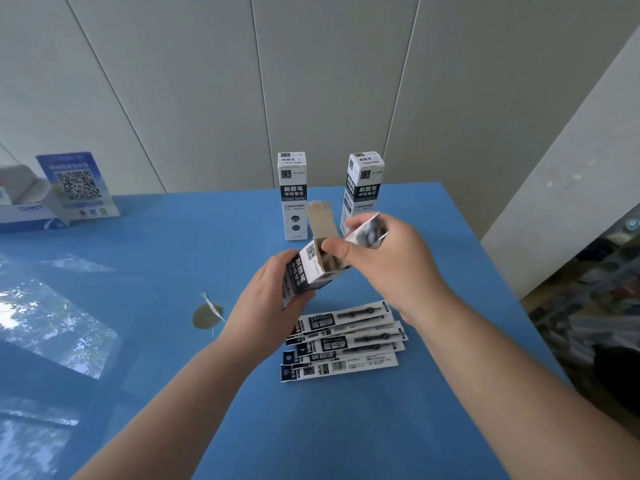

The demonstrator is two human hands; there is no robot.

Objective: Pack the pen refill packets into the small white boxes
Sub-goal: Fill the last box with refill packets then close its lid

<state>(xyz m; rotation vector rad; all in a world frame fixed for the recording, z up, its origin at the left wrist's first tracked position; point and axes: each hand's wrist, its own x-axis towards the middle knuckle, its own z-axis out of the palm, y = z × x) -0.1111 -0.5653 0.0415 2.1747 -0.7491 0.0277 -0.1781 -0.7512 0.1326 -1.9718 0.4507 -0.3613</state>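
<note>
Right then, mid-insertion step: left hand [273, 292] gripped the small white-and-black cardboard box [308, 271], tilted, top flap open, held just above the blue tabletop [214, 237]. Right hand [384, 261] pinched a blurred refill packet [367, 230] at the box mouth, lower end seemingly already inside. Approx. five flat printed packets [343, 341] lay fanned below the hands; two closed upright boxes [292, 195] stood behind. Next, prob.: slide packet fully in, w/ box kept steady.
</note>
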